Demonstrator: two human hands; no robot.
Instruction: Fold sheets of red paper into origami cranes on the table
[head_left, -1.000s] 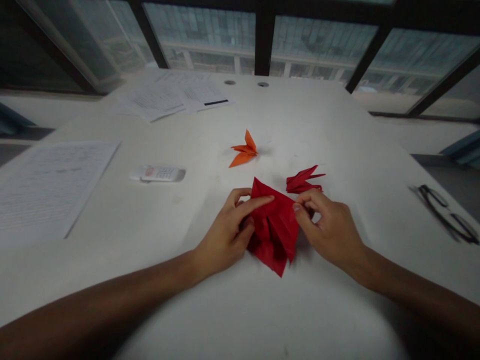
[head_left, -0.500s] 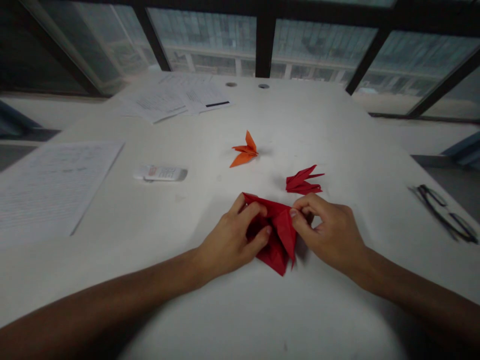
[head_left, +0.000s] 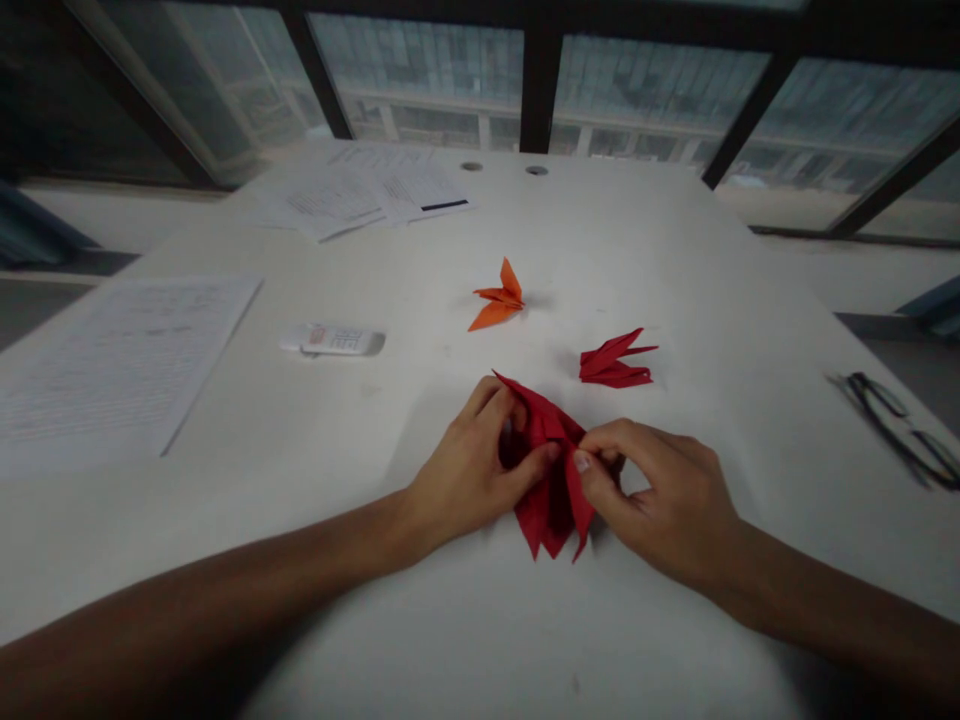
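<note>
Between my hands is a partly folded sheet of red origami paper [head_left: 553, 505], its creased flaps standing up and pointed corners toward me. My left hand [head_left: 487, 450] grips its left side, thumb pressed on the inner folds and fingers partly hidden behind the paper. With thumb and forefinger, my right hand [head_left: 652, 490] pinches the right edge. Just beyond lies a small folded red paper figure [head_left: 616, 362] with narrow points. Farther off to the left sits an orange paper figure [head_left: 501, 298] with spread, wing-like points.
On the white table [head_left: 450, 640], a white remote-like device [head_left: 334, 340] lies to the left, near a printed sheet [head_left: 124, 370]. More printed papers [head_left: 360, 195] overlap at the back. Black-framed glasses [head_left: 900, 425] rest by the right edge. Windows [head_left: 420, 80] stand behind the table.
The red paper's top edge has drawn inward, and its lower flaps now hang as several separate points. My right hand has moved slightly down; the left thumb reaches further across the folds.
</note>
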